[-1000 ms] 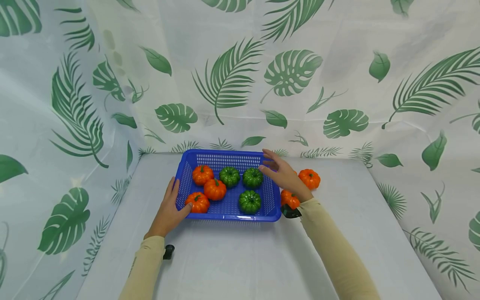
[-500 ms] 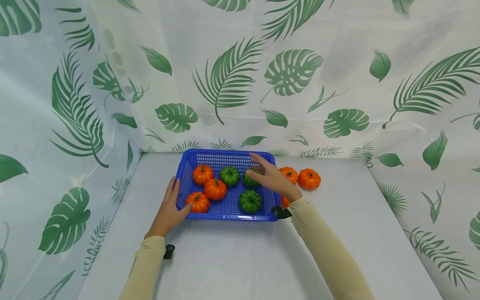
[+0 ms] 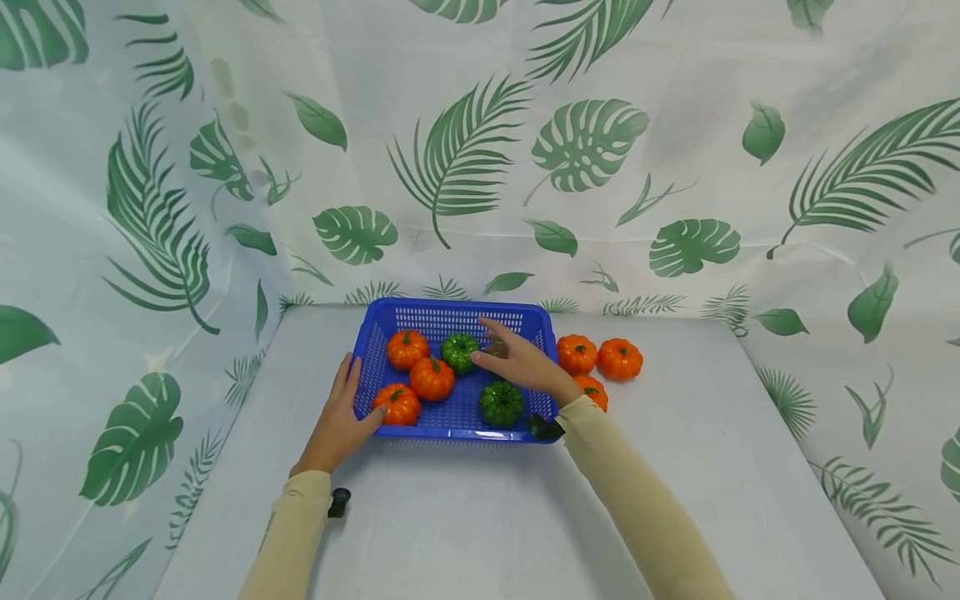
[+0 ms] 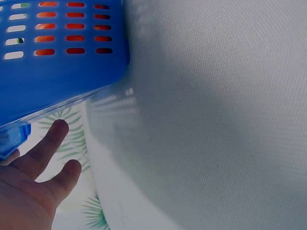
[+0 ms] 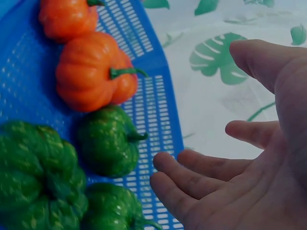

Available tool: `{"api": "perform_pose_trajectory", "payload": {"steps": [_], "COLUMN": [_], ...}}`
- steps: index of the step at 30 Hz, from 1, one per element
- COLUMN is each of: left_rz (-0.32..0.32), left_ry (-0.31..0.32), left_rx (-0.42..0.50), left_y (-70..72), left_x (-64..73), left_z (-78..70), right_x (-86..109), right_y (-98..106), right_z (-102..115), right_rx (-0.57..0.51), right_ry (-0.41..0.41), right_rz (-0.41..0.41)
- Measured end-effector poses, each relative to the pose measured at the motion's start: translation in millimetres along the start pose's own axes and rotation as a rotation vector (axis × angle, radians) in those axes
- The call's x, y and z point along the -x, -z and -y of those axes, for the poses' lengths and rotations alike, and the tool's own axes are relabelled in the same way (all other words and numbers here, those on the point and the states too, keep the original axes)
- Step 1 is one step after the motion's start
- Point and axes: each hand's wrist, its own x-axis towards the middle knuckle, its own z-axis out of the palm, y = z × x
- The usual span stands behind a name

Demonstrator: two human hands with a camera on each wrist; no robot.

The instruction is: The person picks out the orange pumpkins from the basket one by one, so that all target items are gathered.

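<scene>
A blue plastic basket (image 3: pixel 450 433) holds three small orange pumpkins (image 3: pixel 432 380) on its left and three green pumpkins (image 3: pixel 501 404) toward its right. My left hand (image 3: pixel 337 425) grips the basket's front left corner, thumb over the rim and fingers along the outside. Two of its fingers (image 4: pixel 42 151) stretch beyond the rim in the left wrist view. Over the basket's right half hovers my right hand (image 3: pixel 517 360), fingers spread and holding nothing. It partly covers one green pumpkin, and its thumb tip overlaps the edge of another green pumpkin (image 3: pixel 459 353) in the head view.
Right of the basket, three more orange pumpkins (image 3: pixel 620 359) sit on the white table (image 3: pixel 465 525), one partly behind the right forearm. A leaf-printed white sheet (image 3: pixel 465 167) hangs behind the table and along both sides.
My right hand has moved left from the basket's right rim to over the green pumpkins, uncovering the orange ones outside. My left hand and the basket have stayed in place.
</scene>
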Motion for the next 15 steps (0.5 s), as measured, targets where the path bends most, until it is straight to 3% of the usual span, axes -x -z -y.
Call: {"api": "perform_pose_trajectory", "payload": {"steps": [15], "left_rz": [0.003], "left_ry": [-0.002], "left_rx": [-0.003], "left_y": [0.2], "left_x": [-0.1], "left_z": [-0.1], "right_x": [-17.5], "right_y": [-22], "right_z": [10], "right_rx": [0.055], "right_ry": [-0.075], "right_rz": [0.134]}}
